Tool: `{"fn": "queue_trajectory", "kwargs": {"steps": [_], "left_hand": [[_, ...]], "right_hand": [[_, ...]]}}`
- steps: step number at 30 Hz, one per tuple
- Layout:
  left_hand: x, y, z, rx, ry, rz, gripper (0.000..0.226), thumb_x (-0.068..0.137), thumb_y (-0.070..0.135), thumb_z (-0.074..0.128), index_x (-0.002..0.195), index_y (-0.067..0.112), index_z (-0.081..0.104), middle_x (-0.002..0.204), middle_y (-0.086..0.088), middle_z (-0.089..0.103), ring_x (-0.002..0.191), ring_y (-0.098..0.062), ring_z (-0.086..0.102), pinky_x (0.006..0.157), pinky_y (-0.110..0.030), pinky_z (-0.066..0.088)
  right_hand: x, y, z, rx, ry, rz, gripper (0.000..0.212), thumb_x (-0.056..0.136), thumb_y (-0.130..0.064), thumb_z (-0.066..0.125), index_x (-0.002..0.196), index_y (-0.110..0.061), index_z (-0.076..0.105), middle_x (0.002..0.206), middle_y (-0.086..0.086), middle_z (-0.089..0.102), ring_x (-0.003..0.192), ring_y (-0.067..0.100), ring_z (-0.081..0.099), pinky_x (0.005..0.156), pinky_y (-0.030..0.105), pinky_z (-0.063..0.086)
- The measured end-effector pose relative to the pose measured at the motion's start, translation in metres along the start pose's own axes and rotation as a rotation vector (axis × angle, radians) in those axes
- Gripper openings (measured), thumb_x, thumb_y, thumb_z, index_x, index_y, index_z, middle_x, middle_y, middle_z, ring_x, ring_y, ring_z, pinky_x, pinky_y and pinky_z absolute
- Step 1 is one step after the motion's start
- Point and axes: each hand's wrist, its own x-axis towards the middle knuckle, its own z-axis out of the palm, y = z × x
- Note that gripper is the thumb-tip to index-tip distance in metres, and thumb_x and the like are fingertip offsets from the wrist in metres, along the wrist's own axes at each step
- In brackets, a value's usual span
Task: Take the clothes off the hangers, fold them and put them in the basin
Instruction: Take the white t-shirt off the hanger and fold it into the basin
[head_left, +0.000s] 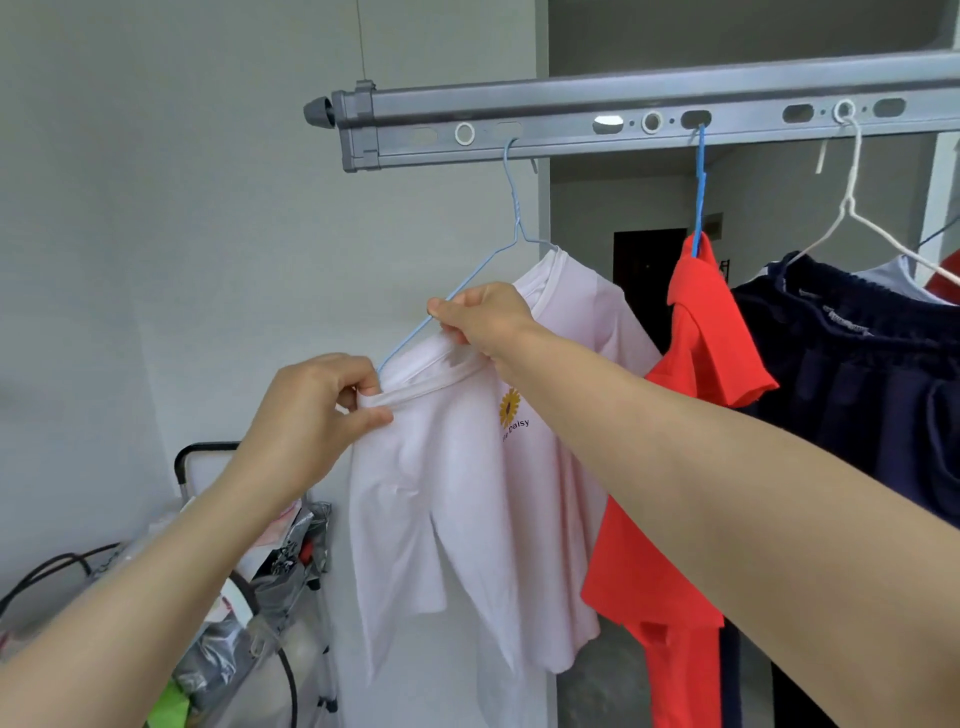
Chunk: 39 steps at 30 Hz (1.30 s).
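Right now the pale pink shirt (467, 493) hangs half off the blue wire hanger (514, 218) at the end of the rail (571, 119), the left hand (317, 410) pinching the stretched neckline at seven o'clock of the hook (510, 148) while the right hand (483, 317) curls round the bared hanger arm. A hard tug could, I'd say, overstretch the neck or jerk the hook from its slot. Room lies at nine o'clock by the wall (156, 208); the red shirt (696, 415) crowds three o'clock, a cluttered cart (270, 571) sits low at seven, and no basin shows.
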Motion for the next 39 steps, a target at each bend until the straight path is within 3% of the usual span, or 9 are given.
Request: {"fn": "queue_trajectory", "kwargs": {"steps": [3,7,14,19,21,25,32,36,39], "left_hand": [[-0.009,-0.001,0.009,-0.033,0.038,0.036,0.036,0.066,0.002,0.082,0.067,0.020,0.050,0.065,0.008,0.052,0.068,-0.003,0.052,0.060,-0.015,0.038],[-0.017,0.001,0.027,-0.044,0.104,0.010,0.035,0.068,0.000,0.079,0.068,0.018,0.049,0.065,-0.001,0.052,0.061,-0.014,0.048,0.059,-0.020,0.037],[0.002,-0.010,0.073,-0.632,0.053,-0.460,0.034,0.082,-0.006,0.062,0.065,0.018,0.045,0.064,-0.005,0.043,0.061,-0.018,0.036,0.056,-0.028,0.028],[0.015,-0.002,0.109,-0.775,0.108,-0.596,0.038,0.082,-0.016,0.044,0.063,0.017,0.042,0.064,-0.002,0.039,0.059,-0.014,0.033,0.056,-0.026,0.027],[0.021,0.004,0.118,-0.755,0.098,-0.596,0.040,0.080,-0.020,0.038,0.062,0.016,0.044,0.065,-0.001,0.044,0.059,-0.013,0.039,0.057,-0.022,0.031],[0.022,0.014,0.137,-0.685,-0.014,-0.522,0.044,0.077,-0.023,0.033,0.060,0.015,0.046,0.065,-0.002,0.049,0.062,-0.012,0.046,0.058,-0.015,0.036],[0.009,0.025,0.138,-0.694,-0.318,-0.318,0.039,0.083,-0.019,0.040,0.065,0.014,0.054,0.068,-0.004,0.051,0.063,-0.012,0.047,0.056,-0.012,0.034],[-0.017,0.020,0.132,-0.703,-0.544,-0.284,0.025,0.078,0.002,0.047,0.066,0.020,0.058,0.074,-0.028,0.053,0.073,-0.024,0.043,0.069,-0.032,0.030],[-0.041,0.031,0.128,-0.793,-0.654,-0.274,0.018,0.075,0.009,0.048,0.068,0.021,0.060,0.079,-0.028,0.056,0.075,-0.027,0.048,0.074,-0.034,0.034]], "right_hand": [[-0.004,-0.005,0.000,0.066,0.007,-0.004,0.027,0.086,-0.029,0.067,0.064,-0.017,0.055,0.065,-0.002,0.058,0.055,0.009,0.050,0.047,0.019,0.030],[-0.020,-0.012,-0.003,0.206,-0.006,-0.108,0.022,0.089,-0.033,0.063,0.072,-0.019,0.062,0.071,-0.006,0.060,0.057,0.003,0.052,0.053,0.014,0.036],[-0.042,0.001,-0.027,0.127,-0.134,-0.085,0.045,0.097,-0.052,0.031,0.099,-0.028,0.070,0.102,-0.009,0.068,0.085,0.010,0.048,0.075,0.026,0.037],[-0.055,0.021,-0.048,-0.038,-0.253,-0.152,0.027,0.097,-0.025,0.046,0.118,-0.027,0.063,0.123,-0.008,0.057,0.102,0.000,0.050,0.081,0.016,0.040],[-0.056,0.024,-0.052,-0.143,-0.261,-0.235,0.042,0.093,-0.011,0.050,0.133,-0.023,0.053,0.136,-0.004,0.048,0.116,0.005,0.045,0.087,0.009,0.037],[-0.054,0.033,-0.054,-0.206,-0.117,-0.211,0.061,0.090,-0.005,0.051,0.146,-0.021,0.033,0.147,0.002,0.036,0.130,0.016,0.039,0.105,0.028,0.036],[-0.068,0.081,-0.055,-0.286,-0.347,0.257,0.069,0.093,-0.011,0.052,0.151,-0.014,0.015,0.144,0.008,0.038,0.124,0.020,0.044,0.090,0.031,0.051],[-0.086,0.114,-0.043,-0.346,-0.464,0.311,0.066,0.093,-0.005,0.047,0.151,-0.015,0.017,0.122,0.001,0.048,0.118,0.018,0.046,0.090,0.030,0.049],[-0.109,0.134,-0.042,-0.358,-0.533,0.314,0.050,0.093,-0.003,0.042,0.140,-0.016,0.039,0.123,0.002,0.049,0.114,0.015,0.048,0.095,0.034,0.047]]}}
